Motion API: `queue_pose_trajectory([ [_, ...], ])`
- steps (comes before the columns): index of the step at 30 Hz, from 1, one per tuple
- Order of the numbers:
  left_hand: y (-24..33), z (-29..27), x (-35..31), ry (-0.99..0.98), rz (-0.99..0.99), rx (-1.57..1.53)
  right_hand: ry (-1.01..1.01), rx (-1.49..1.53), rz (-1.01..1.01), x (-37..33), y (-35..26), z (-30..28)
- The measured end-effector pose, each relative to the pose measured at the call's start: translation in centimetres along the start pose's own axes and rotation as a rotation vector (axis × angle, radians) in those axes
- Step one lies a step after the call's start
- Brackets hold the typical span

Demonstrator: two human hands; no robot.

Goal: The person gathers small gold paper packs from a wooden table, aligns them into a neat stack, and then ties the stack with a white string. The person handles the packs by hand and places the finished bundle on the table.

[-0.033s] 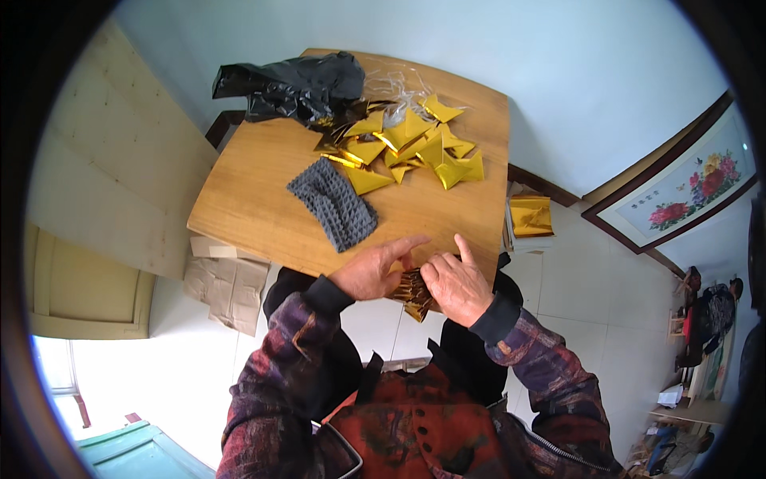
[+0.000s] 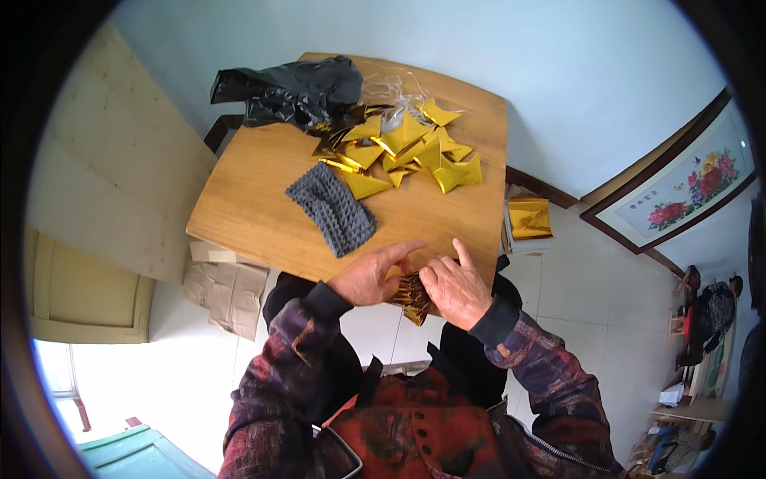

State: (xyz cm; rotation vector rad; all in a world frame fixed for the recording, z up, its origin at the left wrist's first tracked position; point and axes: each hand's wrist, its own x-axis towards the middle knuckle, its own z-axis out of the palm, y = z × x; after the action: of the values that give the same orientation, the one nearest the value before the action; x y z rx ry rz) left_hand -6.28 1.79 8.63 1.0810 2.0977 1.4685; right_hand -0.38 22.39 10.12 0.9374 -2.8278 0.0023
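A bundle of layered, folded gold foil paper (image 2: 412,297) sits between my hands at the near edge of the wooden table (image 2: 247,191). From its left side my left hand (image 2: 371,271) grips it, the index finger stretched out over the tabletop. My right hand (image 2: 456,286) pinches it from the right with curled fingers, one finger pointing up and away. The fingertips partly cover the bundle, and its lower tip hangs past the table edge. Farther off lies a loose pile of pointed, folded gold foil pieces (image 2: 411,144). A grey knitted band (image 2: 333,207) rests left of it.
A black plastic bag (image 2: 295,88) lies at the table's far left, beside tangled clear plastic strips (image 2: 399,89). Right of the table, a stack of papers on the floor has gold foil sheets (image 2: 530,218) on top. Flattened brown cardboard (image 2: 227,295) lies at the left.
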Motion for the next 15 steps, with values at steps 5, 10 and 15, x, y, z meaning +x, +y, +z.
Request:
queue_pose_trajectory([
  [5,-0.9,0.4,-0.1,-0.016,-0.099,-0.169,0.031,0.104,0.010,0.2,0.4,-0.3],
  [10,-1.9,-0.2,1.1,-0.027,-0.066,-0.169,-0.148,0.012,0.021,0.6,0.8,-0.2],
  [15,-5.2,-2.0,8.1,0.217,-0.153,-0.062,-0.142,-0.017,0.051,0.8,2.3,-0.4],
])
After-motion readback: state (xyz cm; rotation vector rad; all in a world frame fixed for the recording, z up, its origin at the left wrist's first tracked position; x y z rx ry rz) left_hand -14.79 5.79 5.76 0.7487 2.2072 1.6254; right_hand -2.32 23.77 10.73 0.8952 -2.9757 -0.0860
